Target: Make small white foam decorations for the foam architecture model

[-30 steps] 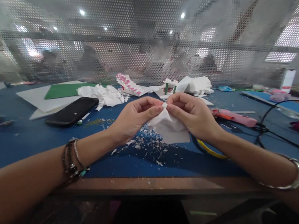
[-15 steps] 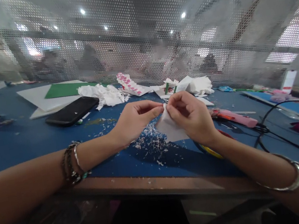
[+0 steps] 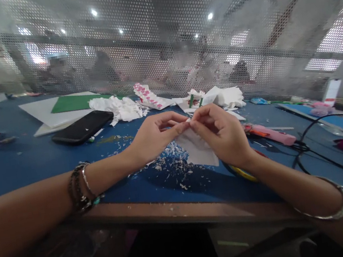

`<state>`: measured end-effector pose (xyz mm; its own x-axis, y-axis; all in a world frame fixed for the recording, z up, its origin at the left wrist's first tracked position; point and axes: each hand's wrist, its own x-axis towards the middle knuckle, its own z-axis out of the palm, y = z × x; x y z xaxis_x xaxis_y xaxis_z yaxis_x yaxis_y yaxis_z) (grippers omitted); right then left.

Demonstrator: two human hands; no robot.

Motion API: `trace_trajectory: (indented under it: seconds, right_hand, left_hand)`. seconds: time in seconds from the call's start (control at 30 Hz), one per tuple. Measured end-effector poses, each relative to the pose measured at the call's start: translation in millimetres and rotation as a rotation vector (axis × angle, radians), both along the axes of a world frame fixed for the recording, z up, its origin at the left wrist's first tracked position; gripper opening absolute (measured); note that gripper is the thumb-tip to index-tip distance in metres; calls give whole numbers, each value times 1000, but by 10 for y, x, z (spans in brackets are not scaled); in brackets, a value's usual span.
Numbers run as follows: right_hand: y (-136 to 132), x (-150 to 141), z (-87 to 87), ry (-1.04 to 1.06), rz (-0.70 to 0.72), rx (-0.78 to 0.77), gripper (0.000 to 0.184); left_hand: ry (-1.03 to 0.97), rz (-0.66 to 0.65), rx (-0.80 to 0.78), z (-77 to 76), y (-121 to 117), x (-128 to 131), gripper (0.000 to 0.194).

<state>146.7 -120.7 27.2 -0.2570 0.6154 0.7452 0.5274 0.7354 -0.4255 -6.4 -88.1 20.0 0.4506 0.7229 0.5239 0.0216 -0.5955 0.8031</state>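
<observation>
Between my two hands hangs a piece of white paper (image 3: 199, 148), pinched at its top edge. My left hand (image 3: 156, 137) closes thumb and forefinger on the paper from the left. From the right, my right hand (image 3: 223, 133) pinches the same edge, its fingertips almost touching the left ones. The gripped part is mostly hidden behind the fingers. Small white paper scraps (image 3: 176, 165) lie scattered on the blue tabletop (image 3: 118, 185) below. Partly under my right wrist are scissors with yellow and red handles (image 3: 246, 174).
A black phone (image 3: 82, 128), crumpled white paper (image 3: 118, 108) and a green sheet (image 3: 71, 102) lie at back left. On the right are a pink glue gun (image 3: 273, 134) and a black cable (image 3: 297, 155). Behind the table stands a perforated metal screen (image 3: 148, 27).
My fingertips have drawn slightly closer together on the paper's top edge. The hanging part of the sheet has shifted a little downward and right.
</observation>
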Motion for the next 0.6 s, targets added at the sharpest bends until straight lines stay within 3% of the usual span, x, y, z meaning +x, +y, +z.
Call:
trace_trajectory:
  seconds: [0.17, 0.3, 0.6]
  right_hand:
    - [-12, 45, 13, -24, 7, 5, 7]
    - [-8, 100, 33, -171, 29, 61, 14]
    - [0, 112, 41, -292, -48, 131, 9]
  left_hand:
    - [-28, -35, -112, 6, 21, -1, 17]
    - [-75, -9, -209, 16, 29, 6, 11]
    - [-33, -72, -280, 28, 34, 2, 9]
